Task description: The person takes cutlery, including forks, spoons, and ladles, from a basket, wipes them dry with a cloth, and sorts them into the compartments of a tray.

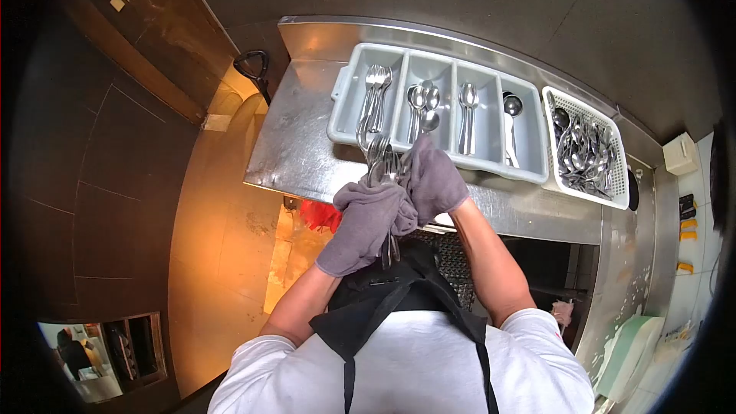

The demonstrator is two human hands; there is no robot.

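Observation:
Grey fabric that fits like gloves covers both of my hands, with loose grey cloth (405, 213) bunched between them. My left hand (360, 228) is closed around a bundle of forks (379, 155), tines pointing up toward the tray and handles sticking out below. Close beside it, my right hand (437, 176) is closed in the grey cloth next to the fork heads; its fingers are hidden. Just beyond stands a grey cutlery tray (337, 111) with compartments holding forks (378, 88), spoons (418, 100), more spoons (468, 100) and dark-looking ladles or large spoons (513, 105).
A white perforated basket (566, 176) full of mixed cutlery (586, 149) stands right of the tray. Both rest on a steel counter (287, 134) with a raised back edge. A black handle (251, 67) rises at its left end. Something red (320, 215) lies below the counter.

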